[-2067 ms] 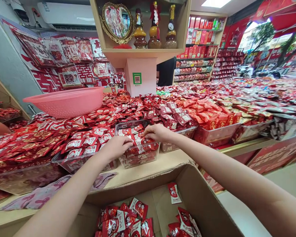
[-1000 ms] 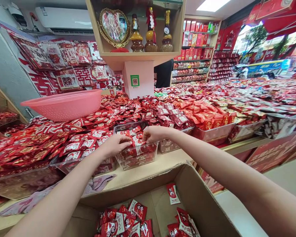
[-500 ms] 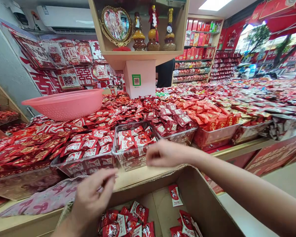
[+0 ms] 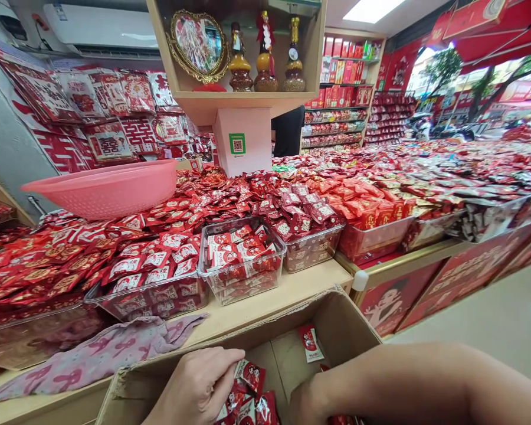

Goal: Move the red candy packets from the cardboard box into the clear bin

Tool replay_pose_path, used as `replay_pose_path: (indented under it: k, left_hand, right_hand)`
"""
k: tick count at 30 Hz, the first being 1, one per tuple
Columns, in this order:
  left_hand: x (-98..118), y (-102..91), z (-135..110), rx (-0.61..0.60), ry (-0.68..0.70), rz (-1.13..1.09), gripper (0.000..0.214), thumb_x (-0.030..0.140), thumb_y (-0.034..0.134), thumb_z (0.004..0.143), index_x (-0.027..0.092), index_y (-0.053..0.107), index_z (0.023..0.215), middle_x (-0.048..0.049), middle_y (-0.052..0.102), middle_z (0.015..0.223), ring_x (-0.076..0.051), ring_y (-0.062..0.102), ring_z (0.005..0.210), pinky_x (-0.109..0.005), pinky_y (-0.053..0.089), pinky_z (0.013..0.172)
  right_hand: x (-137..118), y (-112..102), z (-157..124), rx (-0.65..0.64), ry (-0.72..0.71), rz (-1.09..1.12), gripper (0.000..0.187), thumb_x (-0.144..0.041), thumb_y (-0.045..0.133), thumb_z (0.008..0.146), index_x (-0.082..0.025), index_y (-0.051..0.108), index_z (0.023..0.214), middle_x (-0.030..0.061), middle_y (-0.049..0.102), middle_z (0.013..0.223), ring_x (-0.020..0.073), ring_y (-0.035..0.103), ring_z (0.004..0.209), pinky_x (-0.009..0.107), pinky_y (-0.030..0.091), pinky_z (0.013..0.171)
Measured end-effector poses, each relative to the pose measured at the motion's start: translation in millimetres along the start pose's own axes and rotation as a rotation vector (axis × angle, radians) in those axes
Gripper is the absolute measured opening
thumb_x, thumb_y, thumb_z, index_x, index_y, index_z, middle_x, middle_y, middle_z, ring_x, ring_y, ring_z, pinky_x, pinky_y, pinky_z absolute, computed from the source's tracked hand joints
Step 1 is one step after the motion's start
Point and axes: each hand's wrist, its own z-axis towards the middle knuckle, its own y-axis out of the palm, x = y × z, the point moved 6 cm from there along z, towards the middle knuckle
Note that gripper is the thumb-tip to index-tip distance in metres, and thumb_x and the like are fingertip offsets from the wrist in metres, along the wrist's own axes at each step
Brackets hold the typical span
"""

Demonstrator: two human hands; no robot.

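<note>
A brown cardboard box stands in front of me with small red-and-white sealed packets inside. Over its left part is my left hand, back up and fingers curled against the packets; what lies in the fingers is hidden. My right hand reaches down into the box, its fingers out of sight behind the wrist. One packet lies apart near the far wall of the box. Just beyond, a clear plastic bin holds similar packets in neat rows.
More clear bins line the counter, heaped with red packets. A pink plastic basket rests on the heap. A patterned cloth lies along the counter edge, left of the box. Above stands a shelf with bottles.
My right hand has moved from beside the clear bin down into the cardboard box. My left hand has moved right and down over the packets. The view has shifted slightly.
</note>
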Motion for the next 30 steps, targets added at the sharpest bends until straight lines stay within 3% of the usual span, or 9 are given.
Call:
replay_pose_path:
  k: [2, 3, 6, 9, 12, 15, 21, 25, 30]
  left_hand:
    - [-1, -2.4, -2, 0.023, -0.021, -0.024, 0.026, 0.013, 0.045, 0.078, 0.024, 0.054, 0.100, -0.0024, 0.069, 0.077, -0.015, 0.065, 0.069, -0.023, 0.051, 0.064]
    - [0, -4.4, -2, 0.040, -0.043, -0.039, 0.027, 0.014, 0.046, 0.078, 0.025, 0.054, 0.102, -0.0023, 0.069, 0.079, -0.016, 0.065, 0.071, -0.024, 0.051, 0.066]
    - [2, -13.3, 2, 0.102, -0.174, -0.133, 0.030, 0.021, 0.048, 0.078, 0.026, 0.050, 0.108, -0.0014, 0.067, 0.084, -0.015, 0.064, 0.070, -0.022, 0.051, 0.063]
    - [6, -18.1, 16, 0.081, -0.328, -0.245, 0.036, 0.029, 0.042, 0.082, 0.025, 0.041, 0.117, 0.0018, 0.064, 0.072, -0.012, 0.058, 0.052, -0.022, 0.048, 0.050]
    - [2, -26.7, 33, 0.161, -0.480, -0.230, 0.030, 0.033, 0.034, 0.085, 0.020, 0.048, 0.108, 0.0044, 0.055, 0.053, -0.014, 0.055, 0.049, -0.025, 0.046, 0.051]
    - [-8, -32.6, 44, 0.293, -0.574, -0.232, 0.029, 0.034, 0.035, 0.085, 0.018, 0.049, 0.104, 0.0012, 0.060, 0.064, -0.014, 0.056, 0.053, -0.026, 0.046, 0.057]
    - [-21, -25.2, 48, 0.412, -0.607, -0.322, 0.026, 0.034, 0.039, 0.083, 0.019, 0.051, 0.100, -0.0015, 0.063, 0.076, -0.014, 0.060, 0.063, -0.023, 0.046, 0.061]
    - [-27, -18.7, 40, 0.451, -0.641, -0.340, 0.023, 0.034, 0.039, 0.083, 0.020, 0.051, 0.098, 0.0025, 0.059, 0.066, -0.011, 0.055, 0.054, -0.020, 0.044, 0.054]
    - [-31, -8.7, 35, 0.268, -0.530, -0.394, 0.025, 0.037, 0.049, 0.078, 0.022, 0.056, 0.096, 0.0067, 0.052, 0.049, -0.011, 0.051, 0.047, -0.018, 0.041, 0.048]
  right_hand:
    - [-10, -12, -24, -0.215, 0.005, -0.046, 0.040, -0.012, 0.059, 0.055, -0.019, 0.036, 0.023, 0.0030, 0.048, 0.036, 0.0177, 0.051, 0.044, 0.026, 0.038, 0.040]
    - [-13, -28, -39, -0.190, 0.044, -0.059, 0.035, -0.015, 0.059, 0.057, -0.019, 0.040, 0.027, 0.0025, 0.048, 0.038, 0.0172, 0.049, 0.044, 0.026, 0.036, 0.039]
    - [-23, -100, -99, 0.364, 0.146, 0.064, 0.016, -0.030, 0.054, 0.068, -0.018, 0.058, 0.059, -0.0004, 0.049, 0.047, 0.0125, 0.040, 0.042, 0.024, 0.030, 0.038]
    - [-30, -148, -159, 0.860, 0.001, 0.386, 0.024, -0.035, 0.043, 0.078, -0.015, 0.055, 0.072, -0.0033, 0.044, 0.054, 0.0075, 0.036, 0.047, 0.019, 0.029, 0.043]
    - [-23, -165, -184, 1.162, -0.074, 0.629, 0.031, -0.038, 0.037, 0.083, -0.015, 0.046, 0.065, -0.0044, 0.037, 0.056, 0.0064, 0.033, 0.051, 0.018, 0.029, 0.047]
    - [-12, -167, -184, 1.367, -0.020, 0.699, 0.036, -0.041, 0.035, 0.083, -0.015, 0.038, 0.058, -0.0044, 0.034, 0.054, 0.0069, 0.031, 0.052, 0.020, 0.026, 0.048]
    - [-1, -161, -178, 1.496, 0.005, 0.871, 0.036, -0.043, 0.042, 0.080, -0.016, 0.037, 0.057, -0.0047, 0.034, 0.052, 0.0066, 0.031, 0.050, 0.020, 0.027, 0.047]
    - [-2, -150, -163, 1.267, -0.218, 1.379, 0.035, -0.045, 0.060, 0.066, -0.016, 0.042, 0.075, -0.0028, 0.049, 0.062, 0.0090, 0.048, 0.051, 0.021, 0.038, 0.046]
    - [4, -140, -159, 1.228, -0.171, 1.504, 0.035, -0.042, 0.064, 0.064, -0.015, 0.043, 0.070, -0.0037, 0.049, 0.055, 0.0073, 0.048, 0.044, 0.020, 0.040, 0.043]
